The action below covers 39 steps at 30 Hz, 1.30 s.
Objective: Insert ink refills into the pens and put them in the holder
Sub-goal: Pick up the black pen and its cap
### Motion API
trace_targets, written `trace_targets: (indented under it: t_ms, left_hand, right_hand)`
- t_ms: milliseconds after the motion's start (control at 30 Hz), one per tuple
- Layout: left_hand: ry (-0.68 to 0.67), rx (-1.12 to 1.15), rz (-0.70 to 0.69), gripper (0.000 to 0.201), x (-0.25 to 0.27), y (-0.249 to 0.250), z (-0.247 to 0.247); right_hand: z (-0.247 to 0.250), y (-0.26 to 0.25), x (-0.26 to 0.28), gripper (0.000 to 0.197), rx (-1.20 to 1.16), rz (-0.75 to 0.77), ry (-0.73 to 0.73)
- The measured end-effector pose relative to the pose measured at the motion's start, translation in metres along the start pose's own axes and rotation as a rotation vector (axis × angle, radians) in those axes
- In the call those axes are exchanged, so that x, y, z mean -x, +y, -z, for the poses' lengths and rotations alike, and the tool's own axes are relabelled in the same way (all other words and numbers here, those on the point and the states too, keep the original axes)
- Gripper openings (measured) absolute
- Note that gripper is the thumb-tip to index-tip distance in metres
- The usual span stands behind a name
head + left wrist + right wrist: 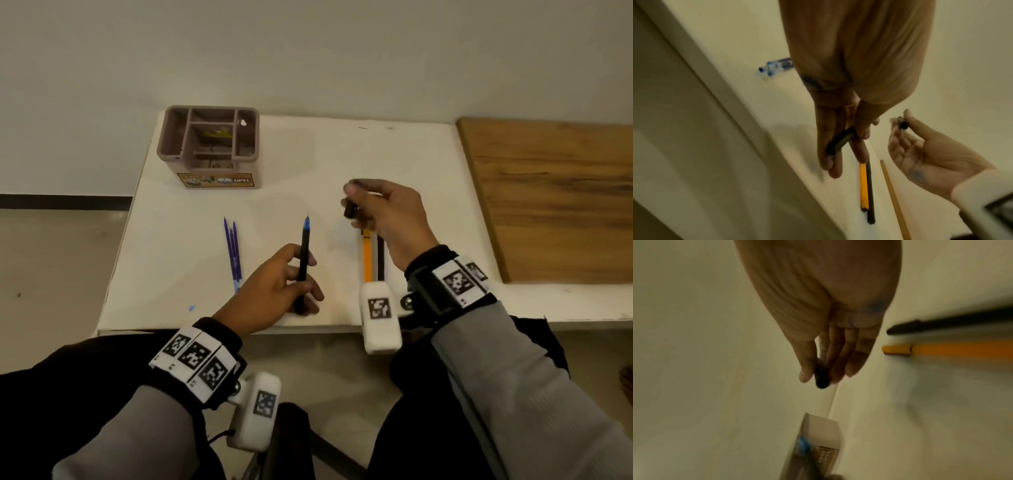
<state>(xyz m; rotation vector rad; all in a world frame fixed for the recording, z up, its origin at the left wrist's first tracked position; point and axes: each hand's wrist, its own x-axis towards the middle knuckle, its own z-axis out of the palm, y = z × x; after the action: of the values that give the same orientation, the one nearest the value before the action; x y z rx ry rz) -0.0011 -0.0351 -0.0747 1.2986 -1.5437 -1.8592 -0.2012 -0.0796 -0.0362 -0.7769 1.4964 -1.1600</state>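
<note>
My left hand (281, 284) grips a black pen barrel (303, 260) upright near the table's front edge, a blue refill tip (306, 224) sticking out of its top. The same barrel (840, 141) shows between the left fingers in the left wrist view. My right hand (380, 212) is raised to the right and pinches a small black pen cap (349, 210), seen also as the cap (821, 379) between thumb and fingers. Three purple refills (233, 253) lie left of the left hand. An orange pen (367, 257) and a black pen (380, 257) lie under the right hand.
A brown compartmented pen holder (209, 147) stands at the back left of the white table (291, 164). A wooden board (555, 195) adjoins the table on the right. A small blue bit (191, 308) lies near the table's front left edge.
</note>
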Motion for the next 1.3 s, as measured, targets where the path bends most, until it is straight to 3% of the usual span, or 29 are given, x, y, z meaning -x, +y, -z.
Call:
trace_targets:
  t_ms: [133,300,467,567,667,800,900,1067,1200,1300]
  left_hand:
    - [0.029,0.009,0.001,0.031,0.006,0.004,0.004]
    - [0.062,-0.039,0.038,0.047,0.007,0.001,-0.003]
    - [0.091,-0.094,0.050,0.046,0.009,-0.001,-0.008]
    - [0.087,-0.128,0.042,0.044,0.012,0.001,-0.010]
    - [0.082,-0.183,0.034,0.045,0.017,0.003,-0.011]
    - [0.101,-0.235,0.021,0.035,0.019,0.006,-0.011]
    - [0.097,-0.194,0.011,0.031,0.019,0.010,-0.008]
    - [0.061,-0.082,-0.034,0.024,0.017,0.023,0.000]
    - [0.073,-0.061,-0.049,0.024,0.015,0.025,-0.004]
    - [0.077,-0.057,-0.046,0.024,0.012,0.023,-0.004]
  right_hand:
    - [0.001,0.018,0.003,0.038,0.537,0.022,-0.043]
    - [0.000,0.045,-0.004,0.038,0.798,0.019,0.022]
    - [0.001,0.045,0.003,0.038,0.942,0.104,0.092]
    - [-0.010,0.037,0.015,0.029,0.743,0.179,0.015]
    - [-0.025,0.034,0.032,0.034,0.498,0.076,-0.145]
    - [-0.036,0.043,0.040,0.025,0.275,-0.011,-0.086]
    - [-0.039,0.038,0.038,0.022,0.185,-0.049,-0.094]
    - [-0.036,0.028,0.032,0.018,0.048,-0.072,-0.267]
    - [-0.038,0.028,0.031,0.012,0.038,-0.070,-0.177]
    - [-0.038,0.027,0.031,0.017,0.017,-0.073,-0.219]
